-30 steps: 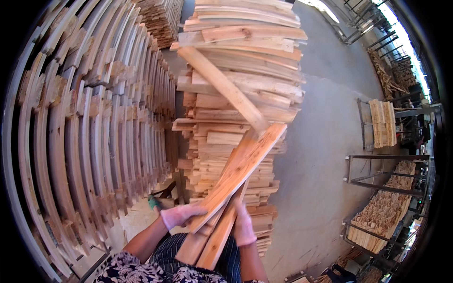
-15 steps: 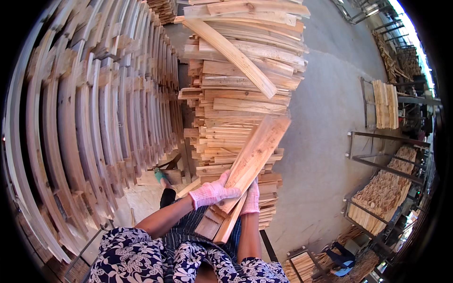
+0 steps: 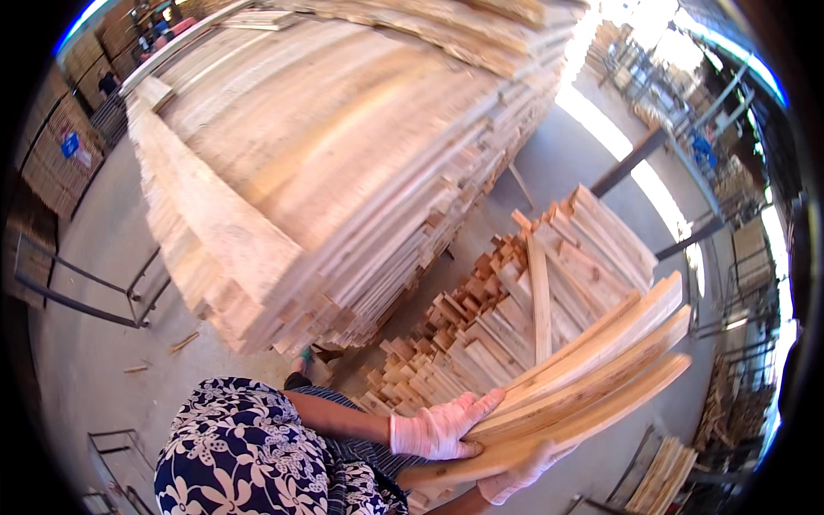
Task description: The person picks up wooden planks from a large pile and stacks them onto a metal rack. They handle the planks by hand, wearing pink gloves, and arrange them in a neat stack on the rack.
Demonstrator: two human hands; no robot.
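We note the left hand (image 3: 442,427), in a pale pink glove, gripping several fanned boards (image 3: 592,339) from above; we find the gloved right hand (image 3: 525,472) against their lower side; we record a lower pile of boards (image 3: 489,339) just beyond the held ones, with one loose board (image 3: 539,296) lying over it; we observe a large timber stack (image 3: 343,129) ahead, a single plank (image 3: 210,189) lying along its left end; we see a metal frame (image 3: 81,283) standing left of that stack.

The left forearm (image 3: 343,418) points rightward, its gloved left hand (image 3: 436,427) gripping, thumb (image 3: 465,450) and fingers (image 3: 487,402) apart — the right hand (image 3: 525,472), also gloved, lies lower and farther right, right forearm (image 3: 469,504) entering from below.
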